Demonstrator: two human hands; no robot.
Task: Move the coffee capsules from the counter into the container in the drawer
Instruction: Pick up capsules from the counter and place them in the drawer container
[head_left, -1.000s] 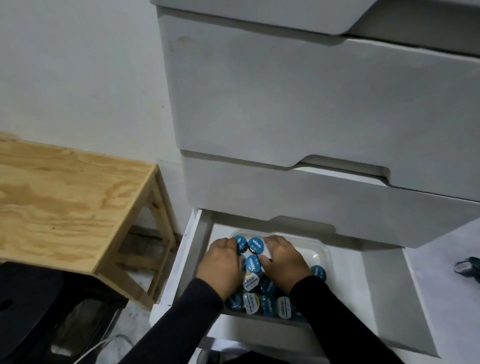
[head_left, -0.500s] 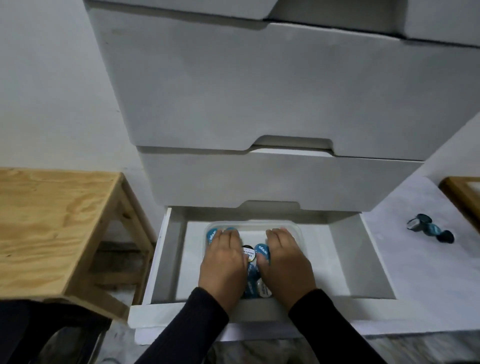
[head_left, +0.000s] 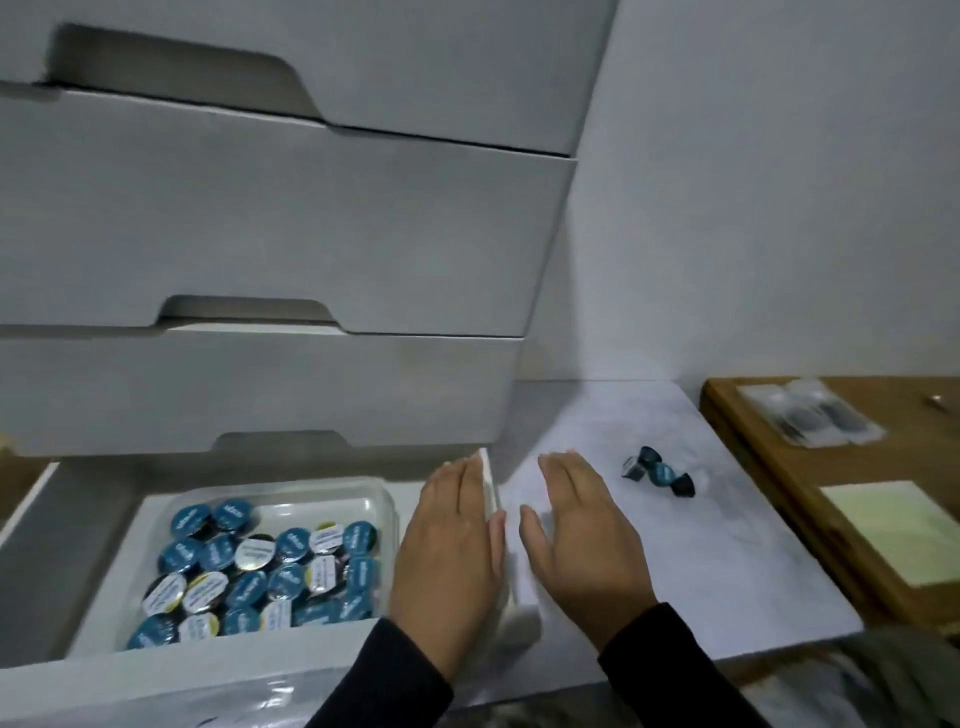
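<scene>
Below the closed drawer fronts, the open drawer (head_left: 78, 525) holds item one: a clear container (head_left: 382, 499) heaped with coffee capsules (head_left: 254, 566), foil lids mostly up, stowed there because that is where the task sends them. Item two: a small cluster of remaining capsules (head_left: 658, 472) lies on the pale desk (head_left: 727, 561), well right of the drawer and beyond your fingertips. Your left hand (head_left: 449, 556) hangs over the drawer's right wall and your right hand (head_left: 582, 540) over the desk, each grip wide, flat and empty, likely on the way to fetch that cluster.
</scene>
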